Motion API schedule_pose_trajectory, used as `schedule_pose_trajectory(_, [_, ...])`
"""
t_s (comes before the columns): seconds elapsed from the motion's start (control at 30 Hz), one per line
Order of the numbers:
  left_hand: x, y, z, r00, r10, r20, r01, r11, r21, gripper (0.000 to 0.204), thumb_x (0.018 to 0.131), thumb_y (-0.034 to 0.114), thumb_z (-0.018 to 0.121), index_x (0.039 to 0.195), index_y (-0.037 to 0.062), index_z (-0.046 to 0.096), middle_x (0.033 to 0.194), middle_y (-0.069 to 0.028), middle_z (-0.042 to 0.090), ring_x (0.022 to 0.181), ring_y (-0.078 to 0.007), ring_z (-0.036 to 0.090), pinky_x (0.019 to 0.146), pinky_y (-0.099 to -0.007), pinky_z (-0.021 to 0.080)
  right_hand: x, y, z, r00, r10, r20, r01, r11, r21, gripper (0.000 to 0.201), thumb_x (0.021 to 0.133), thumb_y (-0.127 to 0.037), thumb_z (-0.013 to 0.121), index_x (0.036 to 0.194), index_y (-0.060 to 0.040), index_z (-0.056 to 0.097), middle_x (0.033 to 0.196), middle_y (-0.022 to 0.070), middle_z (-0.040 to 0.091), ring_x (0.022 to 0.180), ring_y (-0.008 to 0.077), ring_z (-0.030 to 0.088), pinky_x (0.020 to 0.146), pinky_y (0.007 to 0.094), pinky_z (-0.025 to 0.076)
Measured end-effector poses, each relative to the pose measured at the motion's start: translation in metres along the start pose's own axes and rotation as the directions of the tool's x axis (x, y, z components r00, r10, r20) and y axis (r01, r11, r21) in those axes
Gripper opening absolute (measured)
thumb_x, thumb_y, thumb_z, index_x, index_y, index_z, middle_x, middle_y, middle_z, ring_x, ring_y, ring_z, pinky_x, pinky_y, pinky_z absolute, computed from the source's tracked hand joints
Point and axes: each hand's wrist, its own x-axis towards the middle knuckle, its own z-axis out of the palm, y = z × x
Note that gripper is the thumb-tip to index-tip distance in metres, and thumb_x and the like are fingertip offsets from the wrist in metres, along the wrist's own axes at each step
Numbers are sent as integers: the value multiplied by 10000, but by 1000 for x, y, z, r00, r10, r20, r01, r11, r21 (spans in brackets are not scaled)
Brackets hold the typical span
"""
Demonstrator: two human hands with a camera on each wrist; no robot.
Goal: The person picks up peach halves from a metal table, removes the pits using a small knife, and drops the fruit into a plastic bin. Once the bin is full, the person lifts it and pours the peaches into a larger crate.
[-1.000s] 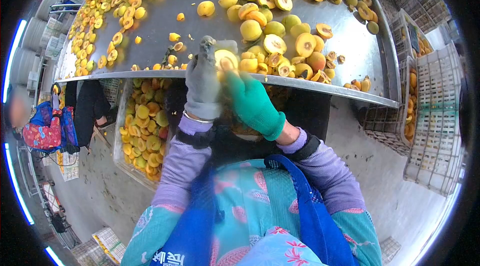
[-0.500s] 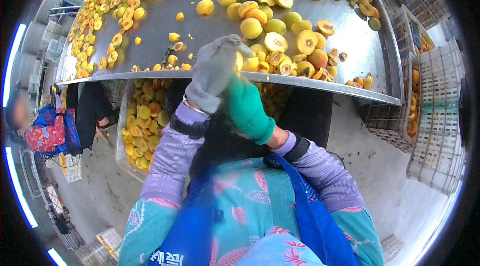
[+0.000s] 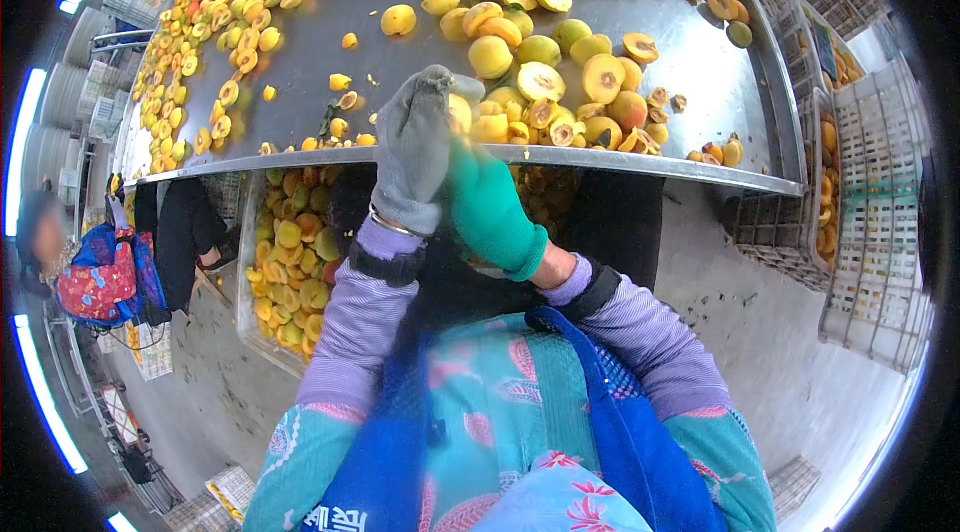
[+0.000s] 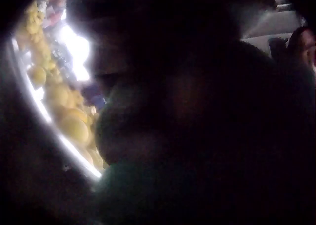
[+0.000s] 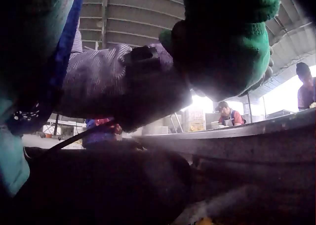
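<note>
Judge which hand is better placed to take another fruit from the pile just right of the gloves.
Probably the green-gloved right hand: it is on the side of the fruit pile. The gray-gloved left hand lies farther left, apparently holding a fruit piece. Whether the right hand holds anything is unclear.

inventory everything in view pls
Metal table: one, grey, in front
Loose fruit: uncountable, yellow to green, on table
Held fruit: one, yellow, by table's near edge
Fruit crate: one, pale, below table, left
Other crates: several, whitish, mostly right
Person: one, red-and-blue clothes, far left
Other people: two, red and dark clothes, beyond table
Strip lights: several, white, left
Sleeves: two, purple, forearms
Outer garment: one, blue, torso
Left grip: one, grey glove, holding fruit
Right grip: one, green glove, beside left
</note>
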Motion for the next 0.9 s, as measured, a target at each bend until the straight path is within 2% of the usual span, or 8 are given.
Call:
schedule_pose_trajectory(0.13, [14, -9, -8, 964, -122, 235, 142, 987, -69, 329, 969, 308, 493, 984, 16, 643, 874, -101, 670, 743, -163, 624, 686, -278, 512, 5, 6, -3, 912, 304, 276, -394, 837, 380, 353, 1001, -337, 385, 909, -32, 536, 668, 131, 537, 572, 282, 545, 503, 381, 436])
schedule_pose_trajectory(0.2, [23, -9, -14, 880, -255, 401, 280, 960, -4, 288, 966, 258, 494, 1026, 13, 634, 938, -128, 672, 829, -197, 640, 756, -299, 521, 14, -18, -33, 404, 345, 847, -830, -251, 498, 411, 1002, -434, 360, 842, -97, 534, 581, 32, 489, 490, 170, 503, 462, 313, 408])
schedule_pose_trajectory(0.3, [31, -67, -33, 669, 269, 693, -691, 568, 447, 268, 927, 154, 503, 1126, 9, 607, 1101, -149, 646, 1012, -234, 620, 914, -355, 488, 7, -16, -33, 569, -154, 808, -573, -778, 256, 434, 988, -512, 344, 807, -157, 515, 534, -85, 384, 425, 67, 388, 432, 239, 343])
schedule_pose_trajectory(0.43, [8, -61, -18, 804, 527, 276, -595, 707, 384, 299, 918, 200, 525, 1157, 35, 597, 1156, -130, 627, 1081, -249, 596, 928, -353, 478, 17, -17, -40, 425, 35, 905, -749, -547, 373, 457, 986, -522, 342, 879, -134, 560, 501, -83, 361, 354, 73, 346, 317, 253, 329])
schedule_pose_trajectory(0.5, [-8, -11, -12, 952, -164, 259, 262, 875, -407, 419, 972, 402, 468, 866, 33, 635, 764, -67, 642, 702, -142, 589, 646, -273, 459, 14, -13, -39, 357, 121, 926, -844, -382, 375, 467, 983, -529, 339, 899, -126, 560, 494, -74, 372, 334, 72, 350, 270, 238, 315])
schedule_pose_trajectory(0.63, [-9, -27, -26, 964, -88, 251, 173, 924, -340, 550, 968, 474, 422, 716, 31, 632, 656, -72, 628, 644, -155, 589, 633, -281, 467, 7, -26, -26, 363, -41, 931, -685, -689, 236, 471, 983, -532, 342, 876, -131, 566, 484, -76, 366, 313, 73, 329, 275, 238, 296])
schedule_pose_trajectory(0.77, [-21, -18, -48, 962, -107, 252, 185, 934, -307, 564, 960, 478, 428, 700, 18, 625, 652, -93, 626, 637, -171, 599, 602, -279, 476, 6, -59, -13, 284, 452, 845, -952, 30, 304, 450, 997, -499, 329, 862, -119, 529, 487, -88, 344, 324, 64, 305, 323, 229, 280])
schedule_pose_trajectory(0.9, [-18, -10, -59, 898, -150, 413, 380, 738, -559, 362, 937, 322, 458, 827, 19, 624, 750, -78, 650, 688, -164, 625, 651, -297, 511, 11, -40, -6, 345, -193, 919, -668, -738, 96, 461, 998, -512, 305, 848, -127, 510, 497, -85, 375, 333, 71, 323, 371, 225, 319])
